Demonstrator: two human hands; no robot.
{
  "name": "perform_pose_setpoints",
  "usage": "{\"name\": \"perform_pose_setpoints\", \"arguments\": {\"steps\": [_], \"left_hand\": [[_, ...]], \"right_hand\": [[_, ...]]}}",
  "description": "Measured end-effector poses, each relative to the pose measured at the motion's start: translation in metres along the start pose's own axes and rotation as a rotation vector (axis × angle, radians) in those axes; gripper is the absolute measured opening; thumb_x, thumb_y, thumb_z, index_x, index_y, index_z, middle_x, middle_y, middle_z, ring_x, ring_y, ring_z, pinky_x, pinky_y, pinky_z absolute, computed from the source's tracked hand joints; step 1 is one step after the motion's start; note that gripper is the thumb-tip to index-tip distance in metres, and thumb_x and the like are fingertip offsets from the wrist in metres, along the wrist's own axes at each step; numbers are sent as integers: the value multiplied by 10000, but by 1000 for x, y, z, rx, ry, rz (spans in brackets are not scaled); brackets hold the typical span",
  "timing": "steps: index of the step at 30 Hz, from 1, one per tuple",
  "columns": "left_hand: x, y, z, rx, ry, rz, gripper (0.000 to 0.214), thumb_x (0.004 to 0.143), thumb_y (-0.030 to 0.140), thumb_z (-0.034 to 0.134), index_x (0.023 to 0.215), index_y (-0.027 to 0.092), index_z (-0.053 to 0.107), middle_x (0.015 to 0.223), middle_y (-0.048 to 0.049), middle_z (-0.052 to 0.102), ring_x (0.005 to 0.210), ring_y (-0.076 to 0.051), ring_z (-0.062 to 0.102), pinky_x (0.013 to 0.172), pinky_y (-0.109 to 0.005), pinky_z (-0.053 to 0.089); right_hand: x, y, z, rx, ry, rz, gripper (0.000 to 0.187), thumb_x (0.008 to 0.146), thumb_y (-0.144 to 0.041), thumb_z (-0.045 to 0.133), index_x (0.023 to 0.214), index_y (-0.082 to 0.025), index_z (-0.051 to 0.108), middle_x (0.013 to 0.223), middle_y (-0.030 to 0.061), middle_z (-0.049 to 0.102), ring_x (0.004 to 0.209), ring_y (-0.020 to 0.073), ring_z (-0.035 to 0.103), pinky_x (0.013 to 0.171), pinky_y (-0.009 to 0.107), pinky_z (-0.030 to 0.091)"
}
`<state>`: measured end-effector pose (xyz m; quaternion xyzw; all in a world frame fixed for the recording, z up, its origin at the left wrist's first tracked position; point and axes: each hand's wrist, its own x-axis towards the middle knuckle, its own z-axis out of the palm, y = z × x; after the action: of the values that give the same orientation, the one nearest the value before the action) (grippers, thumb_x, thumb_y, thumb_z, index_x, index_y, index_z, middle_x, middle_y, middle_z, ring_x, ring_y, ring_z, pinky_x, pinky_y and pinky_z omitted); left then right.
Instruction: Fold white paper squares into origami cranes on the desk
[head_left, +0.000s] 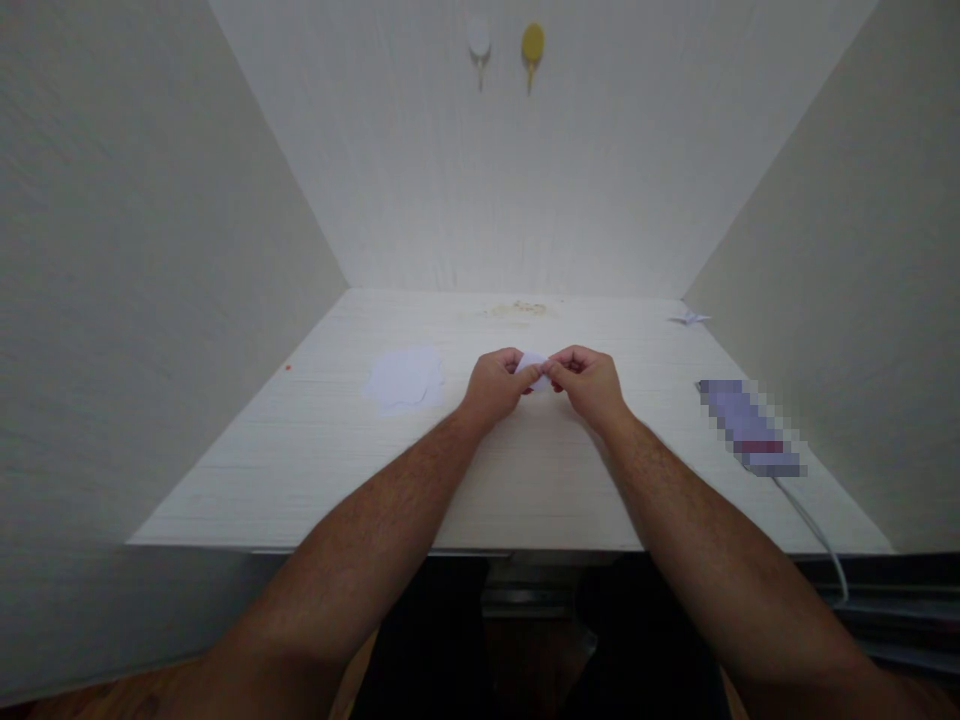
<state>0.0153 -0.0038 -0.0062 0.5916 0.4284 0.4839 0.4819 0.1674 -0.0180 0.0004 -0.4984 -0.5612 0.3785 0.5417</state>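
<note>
A small piece of white paper (532, 361) is held between my two hands, over the middle of the white tabletop (540, 470). My left hand (499, 385) grips it from the left, with the thumb on top. At its right edge, the thumb and fingertips of my right hand (589, 382) pinch it. The fingers partly cover the paper, so its full shape is hidden. To the left of my hands lies a loose pile of white paper sheets (405, 378), and neither hand touches it.
At the far right sits a small folded paper piece (691, 318). A phone-like device (750, 430), pixelated, lies nearer on the right, with a white cable (814, 525) running over the front edge. Walls enclose three sides; a white hook (479, 42) and yellow hook (532, 43) hang behind.
</note>
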Motion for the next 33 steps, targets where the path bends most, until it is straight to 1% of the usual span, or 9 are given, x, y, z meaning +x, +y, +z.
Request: {"name": "perform_pose_setpoints", "arguments": {"steps": [6,11,14,17,19,24,28,30,33], "left_hand": [[0,1,1,-30,51,-13,176,715,267,718,682,137,604,634,-18,663,557,-105,606,538,-223,519],[0,3,3,-22,90,-25,165,721,226,704,648,138,585,595,-10,645,508,-103,590,486,-216,495],[-1,5,3,-62,64,-70,152,728,216,718,687,126,602,621,-27,664,515,-112,622,498,-218,507],[-5,6,4,-114,-30,-132,167,713,214,750,786,110,642,648,-48,686,566,-144,672,543,-240,538],[-6,7,6,-128,-65,-155,199,692,207,768,821,100,660,648,-59,694,583,-159,684,560,-255,551],[-6,8,8,-92,-9,-158,153,669,162,757,772,91,670,617,-56,685,512,-147,651,505,-248,527],[-3,6,7,-168,-13,-171,197,665,207,785,758,89,658,617,-64,685,538,-170,670,525,-269,538],[-2,5,7,-213,-17,-191,220,701,262,779,746,93,646,632,-72,689,534,-171,671,543,-286,548],[0,3,7,-264,-38,-224,267,787,341,718,712,103,625,655,-89,695,544,-176,680,557,-294,550]], "right_hand": [[2,5,-1,-18,25,5,210,688,-352,714,635,-172,622,516,-10,602,469,103,503,487,248,376],[2,4,2,-11,30,27,210,680,-349,715,626,-169,620,513,-8,605,460,100,499,478,246,362],[3,5,2,14,51,44,208,669,-347,720,623,-171,620,497,-12,595,450,101,491,471,247,358],[5,7,1,81,80,53,205,663,-353,726,639,-174,629,497,-16,593,460,106,502,484,253,380],[5,9,0,119,83,45,203,662,-356,732,656,-174,642,511,-13,602,478,112,520,499,257,399],[4,9,1,164,81,25,204,667,-350,744,658,-174,642,515,-12,607,490,111,528,509,255,407],[5,10,1,148,98,16,209,677,-362,739,666,-180,636,523,-15,609,491,113,534,515,259,422],[5,11,0,139,107,18,214,679,-368,737,666,-181,634,525,-15,610,489,114,535,513,260,424],[7,12,-1,138,118,12,216,676,-365,741,657,-179,632,523,-15,609,484,111,530,506,257,419]]}}
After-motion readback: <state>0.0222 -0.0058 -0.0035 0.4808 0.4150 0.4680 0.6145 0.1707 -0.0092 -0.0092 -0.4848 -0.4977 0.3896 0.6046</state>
